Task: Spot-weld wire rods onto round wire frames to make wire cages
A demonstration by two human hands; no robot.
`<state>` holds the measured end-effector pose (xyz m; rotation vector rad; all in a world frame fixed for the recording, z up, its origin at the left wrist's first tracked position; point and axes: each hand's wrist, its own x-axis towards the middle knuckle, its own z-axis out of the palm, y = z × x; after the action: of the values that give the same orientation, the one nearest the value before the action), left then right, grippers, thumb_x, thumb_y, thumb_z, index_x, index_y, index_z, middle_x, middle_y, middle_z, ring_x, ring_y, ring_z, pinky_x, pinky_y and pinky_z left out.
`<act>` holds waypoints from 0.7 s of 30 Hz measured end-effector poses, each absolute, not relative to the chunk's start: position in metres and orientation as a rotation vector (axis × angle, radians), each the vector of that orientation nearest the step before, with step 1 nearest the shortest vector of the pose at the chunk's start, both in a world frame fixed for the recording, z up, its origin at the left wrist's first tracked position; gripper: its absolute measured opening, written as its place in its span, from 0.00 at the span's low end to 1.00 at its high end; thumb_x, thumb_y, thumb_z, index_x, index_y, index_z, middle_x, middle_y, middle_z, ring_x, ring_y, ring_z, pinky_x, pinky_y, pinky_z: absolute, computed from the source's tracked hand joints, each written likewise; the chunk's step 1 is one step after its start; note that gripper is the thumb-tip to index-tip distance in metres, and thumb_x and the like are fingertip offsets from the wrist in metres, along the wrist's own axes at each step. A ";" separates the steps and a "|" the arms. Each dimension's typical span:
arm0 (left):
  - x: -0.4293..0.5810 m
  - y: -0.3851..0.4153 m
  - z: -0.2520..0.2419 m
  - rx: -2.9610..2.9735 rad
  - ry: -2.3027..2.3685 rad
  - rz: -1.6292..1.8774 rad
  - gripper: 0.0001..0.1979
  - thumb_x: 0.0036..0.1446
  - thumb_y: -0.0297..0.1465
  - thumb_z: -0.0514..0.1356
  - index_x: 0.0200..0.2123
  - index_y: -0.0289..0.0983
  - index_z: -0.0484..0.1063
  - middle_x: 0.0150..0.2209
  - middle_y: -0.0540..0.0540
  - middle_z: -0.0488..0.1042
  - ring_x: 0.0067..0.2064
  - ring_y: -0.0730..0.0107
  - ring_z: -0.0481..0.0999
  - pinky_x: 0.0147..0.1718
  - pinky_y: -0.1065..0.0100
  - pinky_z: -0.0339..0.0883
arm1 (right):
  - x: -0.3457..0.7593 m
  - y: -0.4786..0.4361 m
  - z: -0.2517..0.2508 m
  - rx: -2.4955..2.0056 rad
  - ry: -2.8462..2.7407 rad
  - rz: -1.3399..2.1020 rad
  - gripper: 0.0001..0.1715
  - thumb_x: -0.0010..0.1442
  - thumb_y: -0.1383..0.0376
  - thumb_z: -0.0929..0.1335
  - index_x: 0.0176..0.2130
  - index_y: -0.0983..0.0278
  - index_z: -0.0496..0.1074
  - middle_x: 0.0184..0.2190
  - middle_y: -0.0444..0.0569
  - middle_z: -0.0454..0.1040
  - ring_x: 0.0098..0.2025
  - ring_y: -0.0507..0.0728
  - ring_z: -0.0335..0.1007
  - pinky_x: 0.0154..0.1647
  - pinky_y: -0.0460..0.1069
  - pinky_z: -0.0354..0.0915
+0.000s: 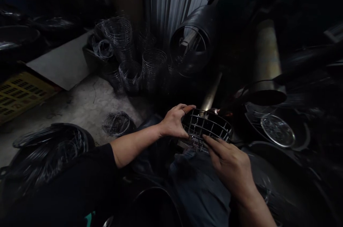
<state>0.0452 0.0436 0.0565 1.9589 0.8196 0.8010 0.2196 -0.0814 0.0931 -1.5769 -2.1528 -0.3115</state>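
Note:
A round basket of dark metal wire [210, 124] is held in front of me, just above my knees. My left hand [175, 121] is closed around its left side, fingers on the far rim and thumb on the near side. From the right, my right hand [233, 161] grips the near edge, with its fingertips on the wires; its thumb is mostly hidden. Just behind the basket, a metal rod [211, 93] slants up, its lower end passing out of sight at the rim. A small copper-coloured tip [216, 111] lies close to the far rim.
Several stacked wire baskets [154, 66] stand beyond my left hand. A dark drum [190, 48] lies tilted behind them. Tubs of wire pieces [53, 155] sit at left; at right a tub holds a wire-mesh disc [278, 130]. A thick metal cylinder [268, 59] overhangs the right.

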 end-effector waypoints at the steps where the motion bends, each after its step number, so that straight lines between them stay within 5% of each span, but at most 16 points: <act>1: 0.048 0.047 0.057 1.952 0.820 0.800 0.48 0.27 0.36 0.74 0.57 0.38 0.64 0.50 0.44 0.65 0.50 0.57 0.70 0.53 0.59 0.67 | 0.222 -0.078 0.094 -1.573 -2.148 -0.322 0.16 0.64 0.68 0.62 0.40 0.68 0.78 0.33 0.49 0.79 0.30 0.56 0.75 0.30 0.48 0.67; 21: 0.072 0.084 0.056 1.900 0.935 0.775 0.50 0.25 0.37 0.73 0.58 0.39 0.64 0.48 0.45 0.65 0.47 0.59 0.71 0.51 0.61 0.67 | 0.247 -0.033 0.091 -1.648 -1.981 -0.205 0.15 0.63 0.61 0.64 0.39 0.63 0.79 0.34 0.48 0.79 0.32 0.56 0.76 0.30 0.47 0.69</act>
<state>0.0723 0.0837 0.0565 1.9004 0.9355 0.7747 0.2470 -0.0332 0.0913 -1.6484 -1.9815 -0.2045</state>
